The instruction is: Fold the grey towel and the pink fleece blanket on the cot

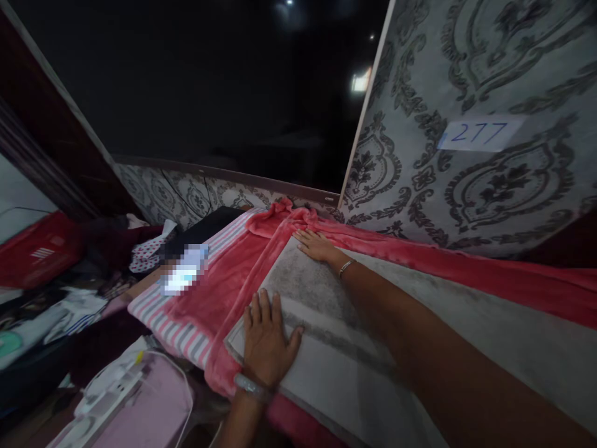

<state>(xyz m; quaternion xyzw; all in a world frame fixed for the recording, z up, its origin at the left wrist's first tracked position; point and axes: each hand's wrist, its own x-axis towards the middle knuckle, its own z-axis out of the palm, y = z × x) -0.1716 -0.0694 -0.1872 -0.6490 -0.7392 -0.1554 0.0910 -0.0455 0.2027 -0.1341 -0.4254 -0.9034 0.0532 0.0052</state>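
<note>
A grey patterned cloth [321, 298], rug-like with lighter and darker bands, lies over a red plush blanket [214, 267]. My left hand [268, 342] rests flat near the cloth's near left corner, fingers spread and thumb apart. Farther back, my right hand [317, 244] lies palm down on its far left corner, fingers stretched out. Neither hand grips anything. Under the blanket, a striped pillow or pad [172, 326] shows at the left. My right forearm covers part of the grey cloth.
A large dark television screen [224, 81] hangs behind. Patterned wallpaper [420, 180] bears a paper marked 277 [480, 134]. A blurred bright object [184, 274] lies on the striped edge. At left are a red bag [41, 249], heaped clothes [79, 311] and a pink surface [149, 404] with a white power strip [107, 398].
</note>
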